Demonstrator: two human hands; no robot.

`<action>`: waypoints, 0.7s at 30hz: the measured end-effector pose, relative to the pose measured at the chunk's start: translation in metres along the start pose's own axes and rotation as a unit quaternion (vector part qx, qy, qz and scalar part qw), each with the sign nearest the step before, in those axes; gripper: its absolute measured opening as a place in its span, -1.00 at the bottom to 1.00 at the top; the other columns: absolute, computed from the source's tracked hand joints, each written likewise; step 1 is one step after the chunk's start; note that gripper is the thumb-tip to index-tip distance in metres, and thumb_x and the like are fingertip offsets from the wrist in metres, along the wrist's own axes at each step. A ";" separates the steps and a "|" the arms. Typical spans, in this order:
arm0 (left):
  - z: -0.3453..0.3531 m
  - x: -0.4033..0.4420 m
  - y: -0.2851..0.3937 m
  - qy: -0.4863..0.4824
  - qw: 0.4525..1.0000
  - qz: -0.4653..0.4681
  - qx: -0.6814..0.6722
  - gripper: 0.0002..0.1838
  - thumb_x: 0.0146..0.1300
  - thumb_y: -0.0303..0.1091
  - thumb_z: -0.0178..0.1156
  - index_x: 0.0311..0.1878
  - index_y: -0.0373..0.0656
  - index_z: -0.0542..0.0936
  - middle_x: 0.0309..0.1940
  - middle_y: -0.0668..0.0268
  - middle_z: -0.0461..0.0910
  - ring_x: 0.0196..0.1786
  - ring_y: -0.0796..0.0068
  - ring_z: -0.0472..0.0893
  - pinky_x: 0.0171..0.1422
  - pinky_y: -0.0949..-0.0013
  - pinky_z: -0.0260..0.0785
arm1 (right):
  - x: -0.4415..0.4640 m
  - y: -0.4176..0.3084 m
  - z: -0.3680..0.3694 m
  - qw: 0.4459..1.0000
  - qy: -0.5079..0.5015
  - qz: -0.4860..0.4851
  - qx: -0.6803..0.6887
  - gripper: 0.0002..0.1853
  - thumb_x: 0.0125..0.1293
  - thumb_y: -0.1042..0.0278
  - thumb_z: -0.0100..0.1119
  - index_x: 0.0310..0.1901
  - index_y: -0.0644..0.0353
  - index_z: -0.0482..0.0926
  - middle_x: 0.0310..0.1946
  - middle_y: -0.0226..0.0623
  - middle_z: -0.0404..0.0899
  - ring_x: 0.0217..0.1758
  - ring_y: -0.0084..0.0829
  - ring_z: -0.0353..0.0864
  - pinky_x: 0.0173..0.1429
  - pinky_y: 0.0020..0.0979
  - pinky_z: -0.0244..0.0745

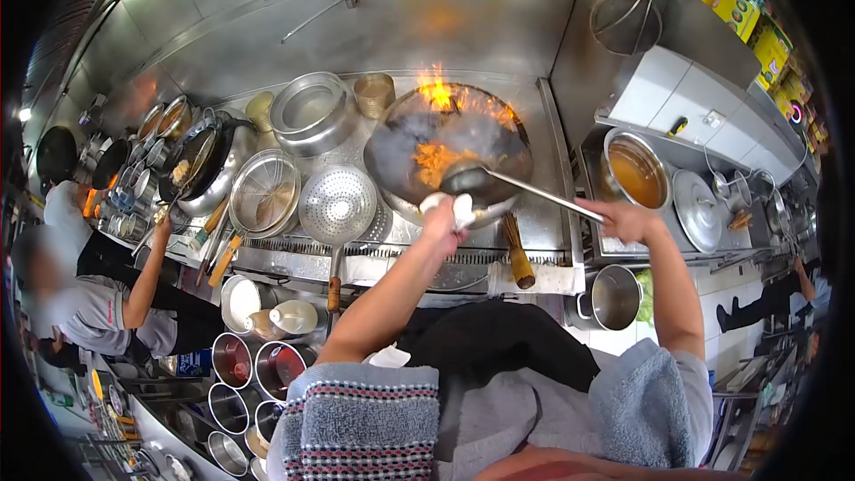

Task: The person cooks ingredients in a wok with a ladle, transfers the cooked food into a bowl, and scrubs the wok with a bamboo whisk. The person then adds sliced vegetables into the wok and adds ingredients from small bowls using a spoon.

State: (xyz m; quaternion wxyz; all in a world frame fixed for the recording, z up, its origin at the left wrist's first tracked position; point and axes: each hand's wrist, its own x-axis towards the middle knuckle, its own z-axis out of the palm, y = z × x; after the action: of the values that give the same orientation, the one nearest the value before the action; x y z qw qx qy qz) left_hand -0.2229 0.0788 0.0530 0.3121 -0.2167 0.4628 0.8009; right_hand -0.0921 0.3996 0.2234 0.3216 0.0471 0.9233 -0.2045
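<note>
My left hand (439,224) is closed round a white cloth (462,211) at the near rim of a large dark wok (392,144). Flames (435,89) rise along the wok's far edge, and smoke hangs over it. Orange-brown food (432,160) lies in the middle of the wok. My right hand (626,221) grips the long metal handle of a ladle (465,180), whose bowl is inside the wok beside the food. The cloth hides whatever part of the rim is under it.
Left of the wok are a perforated strainer (338,205), a wire sieve (264,191) and a metal basin (312,111). A bamboo brush (519,258) lies in front. Pots (637,169) stand right. Co-workers (116,307) work at left; another person is far right.
</note>
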 end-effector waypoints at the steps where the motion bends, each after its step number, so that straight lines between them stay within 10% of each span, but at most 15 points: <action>1: 0.002 0.016 0.004 -0.002 1.000 0.006 -0.007 -0.80 0.42 -0.12 -0.01 -0.19 0.01 0.50 -0.44 0.40 0.57 -0.49 0.48 0.54 -0.59 0.41 0.22 | 0.017 0.003 0.008 0.999 0.022 -0.001 -0.024 -0.09 0.22 0.42 0.20 0.50 -0.53 -0.01 -0.36 -0.13 0.59 -0.37 -0.33 0.62 -0.20 -0.26 0.54; 2: -0.006 0.036 -0.003 0.000 1.000 0.019 0.010 -0.81 0.41 -0.13 0.01 -0.18 0.01 0.50 -0.45 0.39 0.57 -0.48 0.47 0.54 -0.58 0.39 0.24 | 0.056 0.036 0.029 0.981 0.102 -0.116 -0.120 -0.09 0.23 0.42 0.14 0.50 -0.57 -0.05 -0.23 0.02 0.63 -0.26 -0.18 0.68 -0.12 -0.17 0.57; 9: -0.098 0.048 -0.104 0.001 0.998 0.050 0.040 -0.72 0.34 -0.33 0.14 0.08 -0.11 0.43 -0.20 0.28 0.57 -0.23 0.35 0.62 -0.28 0.14 0.54 | 0.095 -0.004 0.112 0.967 0.220 0.050 -0.117 -0.10 0.27 0.36 0.11 0.49 -0.63 -0.14 -0.28 0.07 0.64 -0.19 0.00 0.67 -0.07 -0.04 0.55; 15: -0.022 -0.012 -0.020 -0.001 1.000 0.029 -0.008 -0.83 0.41 -0.17 0.00 -0.08 0.03 0.47 -0.39 0.35 0.57 -0.42 0.38 0.58 -0.52 0.23 0.32 | -0.010 0.014 0.040 0.992 0.089 -0.085 -0.006 -0.16 0.23 0.32 0.17 0.50 -0.41 0.04 -0.20 -0.02 0.65 -0.18 -0.01 0.65 0.01 -0.13 0.51; 17: -0.011 0.025 -0.003 0.000 0.999 0.015 0.031 -0.80 0.42 -0.13 -0.04 -0.12 0.03 0.50 -0.41 0.37 0.58 -0.44 0.40 0.56 -0.51 0.30 0.29 | -0.021 -0.002 0.023 0.999 0.004 0.019 0.039 -0.15 0.25 0.37 0.15 0.50 -0.44 0.01 -0.14 -0.03 0.66 -0.12 -0.01 0.65 0.03 -0.12 0.52; 21: -0.035 0.080 -0.020 -0.019 0.996 0.040 0.072 -0.81 0.41 -0.14 -0.02 -0.14 0.01 0.50 -0.40 0.37 0.58 -0.43 0.40 0.57 -0.51 0.31 0.32 | 0.051 0.030 0.069 0.982 0.143 -0.058 -0.109 -0.14 0.27 0.39 0.14 0.50 -0.48 -0.03 -0.14 -0.07 0.67 -0.12 -0.03 0.67 0.03 -0.10 0.53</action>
State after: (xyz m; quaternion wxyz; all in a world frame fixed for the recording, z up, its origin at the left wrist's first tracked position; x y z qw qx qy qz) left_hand -0.2638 0.0797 -0.0267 0.3038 -0.1597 0.5211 0.7814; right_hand -0.0859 0.3969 0.1325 0.1766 -0.0132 0.9778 -0.1117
